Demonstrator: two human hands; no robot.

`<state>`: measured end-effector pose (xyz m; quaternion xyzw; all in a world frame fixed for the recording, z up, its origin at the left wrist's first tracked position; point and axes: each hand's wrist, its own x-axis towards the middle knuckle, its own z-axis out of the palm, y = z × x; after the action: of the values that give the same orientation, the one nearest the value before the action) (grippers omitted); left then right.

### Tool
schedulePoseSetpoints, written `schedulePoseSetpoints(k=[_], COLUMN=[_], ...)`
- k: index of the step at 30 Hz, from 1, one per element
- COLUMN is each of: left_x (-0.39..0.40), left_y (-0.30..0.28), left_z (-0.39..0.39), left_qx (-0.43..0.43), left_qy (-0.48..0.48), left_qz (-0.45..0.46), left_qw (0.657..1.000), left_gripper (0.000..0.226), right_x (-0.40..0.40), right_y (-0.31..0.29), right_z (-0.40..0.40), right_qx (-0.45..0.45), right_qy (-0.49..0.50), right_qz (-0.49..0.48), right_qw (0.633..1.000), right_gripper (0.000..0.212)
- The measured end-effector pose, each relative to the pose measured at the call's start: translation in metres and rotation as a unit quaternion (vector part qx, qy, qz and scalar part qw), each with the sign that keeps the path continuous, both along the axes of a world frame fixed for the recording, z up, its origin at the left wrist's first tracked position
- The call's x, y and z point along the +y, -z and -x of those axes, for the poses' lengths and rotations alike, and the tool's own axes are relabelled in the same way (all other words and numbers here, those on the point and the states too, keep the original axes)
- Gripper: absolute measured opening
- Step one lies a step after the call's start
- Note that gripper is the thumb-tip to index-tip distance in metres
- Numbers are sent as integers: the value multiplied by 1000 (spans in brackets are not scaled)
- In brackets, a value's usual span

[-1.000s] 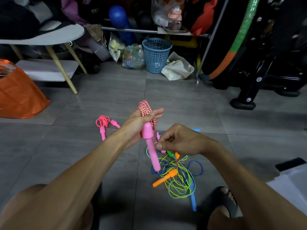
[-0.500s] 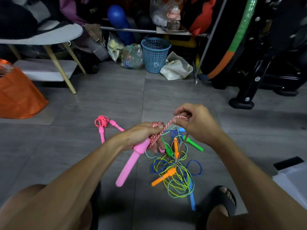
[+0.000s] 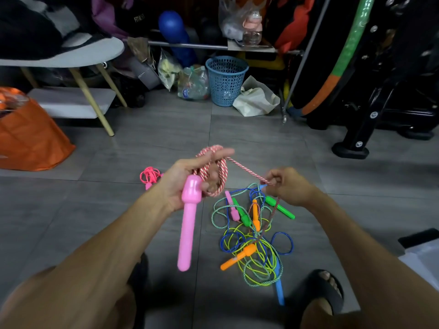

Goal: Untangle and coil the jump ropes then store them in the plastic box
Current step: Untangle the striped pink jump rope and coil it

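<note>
Red-and-white braided rope (image 3: 215, 173), soft, light and likely to spring loose, is looped round the left hand (image 3: 183, 184), which grips its rigid pink handle (image 3: 188, 222), while the right hand (image 3: 286, 186) pinches the free strand above the tangle on the floor (image 3: 251, 236).

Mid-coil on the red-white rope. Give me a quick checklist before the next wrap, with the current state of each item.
1. Left hand holds the pink handle and coils: ok.
2. Right hand pinches the red-white rope: ok.
3. Span between the hands is taut, no knot in it: ok.
4. Tail below the right hand is free of the pile: not ok, it runs into the tangle.
5. Rope's second handle located: cannot tell.
6. Plastic box within reach: cannot tell.
</note>
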<state>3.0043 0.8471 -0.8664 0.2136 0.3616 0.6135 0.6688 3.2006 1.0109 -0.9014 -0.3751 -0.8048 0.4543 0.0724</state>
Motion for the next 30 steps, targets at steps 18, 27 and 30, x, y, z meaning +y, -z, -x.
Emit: schedulePoseSetpoints(k=[18, 27, 30], left_x=[6, 13, 15], left_y=[-1, 1, 6], left_z=[4, -3, 6], left_qx=[-73, -5, -23], left_qy=[-217, -242, -273], left_qz=[22, 22, 23], left_qw=[973, 970, 962], left_gripper=[28, 29, 25], right_x=[-30, -50, -42], right_y=[-30, -32, -27], right_z=[0, -3, -9], right_qx=[-69, -48, -94], right_qy=[-87, -223, -169], right_qz=[-85, 136, -32], right_qw=[990, 964, 981], right_gripper=[33, 17, 10])
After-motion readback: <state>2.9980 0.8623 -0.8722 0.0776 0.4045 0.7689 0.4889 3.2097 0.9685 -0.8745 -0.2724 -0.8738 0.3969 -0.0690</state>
